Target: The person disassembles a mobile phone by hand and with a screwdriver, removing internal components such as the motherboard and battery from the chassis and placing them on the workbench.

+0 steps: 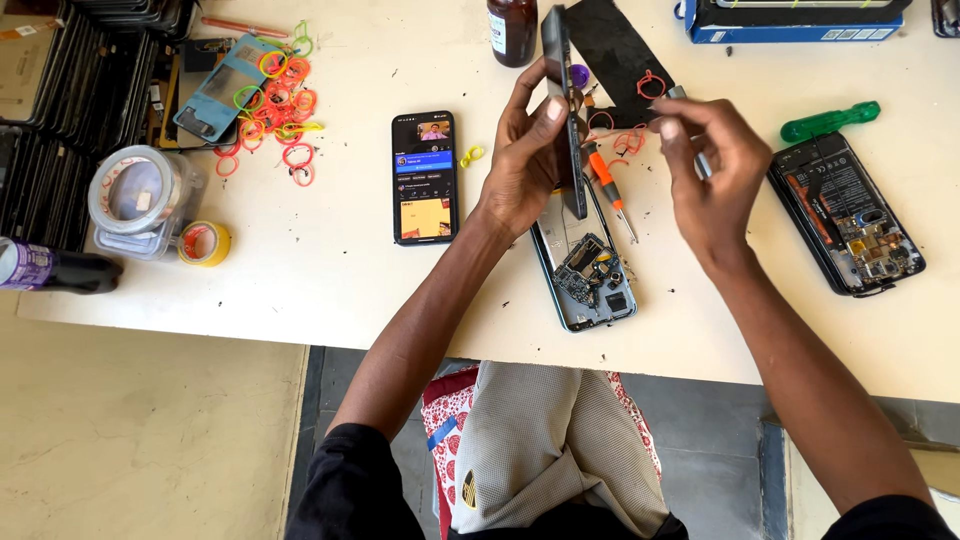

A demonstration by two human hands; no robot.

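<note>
White and a little scuffed, the table (330,270) fills most of the view, with a bare floor below its near edge and the person's lap under the middle. The left hand (528,150) is closed around a dark phone panel (565,100) held upright on its edge, thumb on the near side and fingers wrapped behind it. The right hand (705,165) hovers just beside it with fingers pinched around something small and grey; what it is I cannot tell (it is mostly hidden by the fingers).

Right under the hands lies an opened phone (590,275), back off, its circuit board and camera parts showing. An orange screwdriver (608,180) rests against its upper end. A second opened phone (848,215) sits well apart to the right, with a green screwdriver (830,120) above it. A lit phone (424,177) lies face up to the left, screen running.

Judging from this, the strip-down is well along: the panel is already off the body and in hand, and the board is exposed, yet it sits in the frame with its parts in place. Nothing looks reassembled.

Further left are loose coloured rubber bands (280,110), a tape roll (205,242) and a clear jar (145,200). A brown bottle (512,30) stands at the far edge.
</note>
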